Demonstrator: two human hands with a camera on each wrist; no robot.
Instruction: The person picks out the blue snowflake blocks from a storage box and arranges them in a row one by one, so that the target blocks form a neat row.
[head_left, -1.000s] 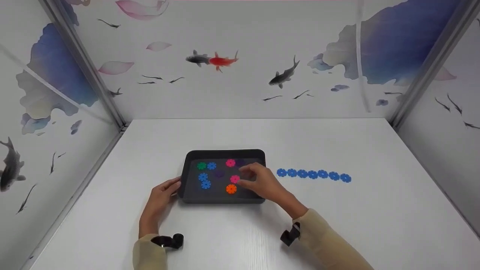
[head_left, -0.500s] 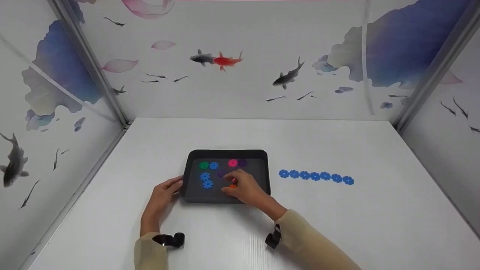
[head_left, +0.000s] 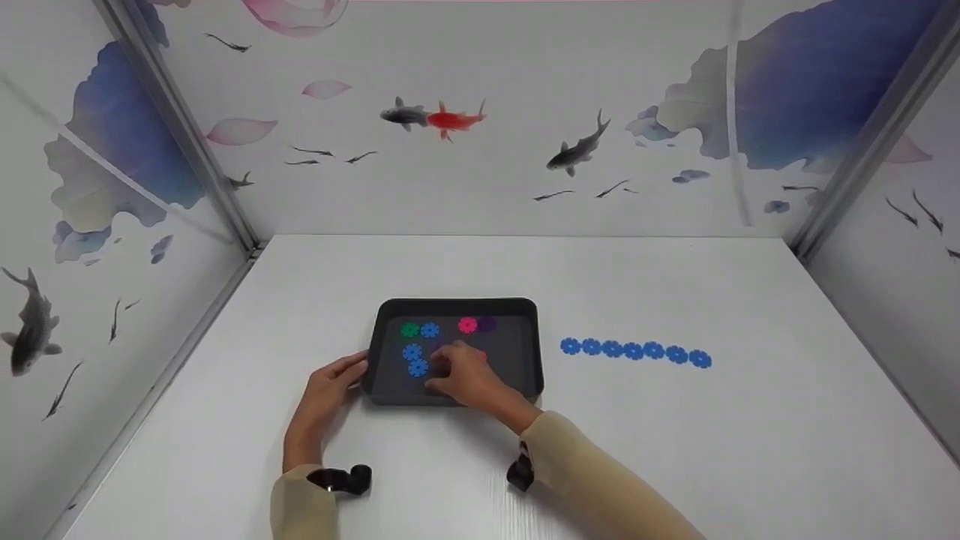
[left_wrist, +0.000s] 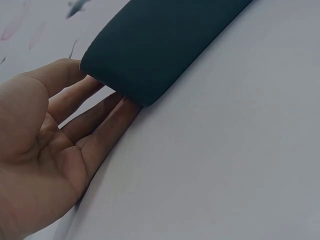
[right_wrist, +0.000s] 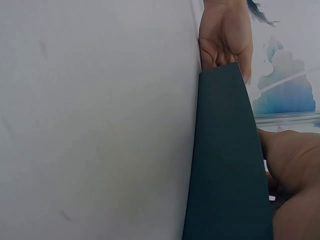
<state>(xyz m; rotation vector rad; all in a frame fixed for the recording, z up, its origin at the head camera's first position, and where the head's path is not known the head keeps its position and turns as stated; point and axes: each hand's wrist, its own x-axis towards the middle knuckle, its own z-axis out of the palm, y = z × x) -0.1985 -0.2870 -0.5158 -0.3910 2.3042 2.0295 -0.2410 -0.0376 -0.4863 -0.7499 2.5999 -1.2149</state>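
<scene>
A dark tray [head_left: 510, 375] sits on the white table, holding flower-shaped plastic discs. My left hand [head_left: 326, 397] is at its left side, with fairly straight fingers touching the outer wall, as the left wrist view shows. Over the tray's middle my right hand [head_left: 469, 379] reaches in, thumb and forefinger apart. Its fingertips are right by the lower blue disc [head_left: 418, 367]; a second blue disc [head_left: 412, 351] lies just behind that. Beyond them are a green disc [head_left: 409, 330], another blue disc [head_left: 430, 330], a pink disc [head_left: 467, 325] and a purple disc [head_left: 487, 324]. The right hand mostly hides other discs.
To the tray's right, several blue discs form a row [head_left: 634, 351] on the table [head_left: 637, 435]. Walls printed with fish and petals [head_left: 480, 187] enclose the back and both sides. A black wrist camera [head_left: 352, 480] sits at the left sleeve.
My right hand has moved left across the tray, from beside the pink discs, over the orange one, to the blue discs. The left hand has stayed at the tray's side.
</scene>
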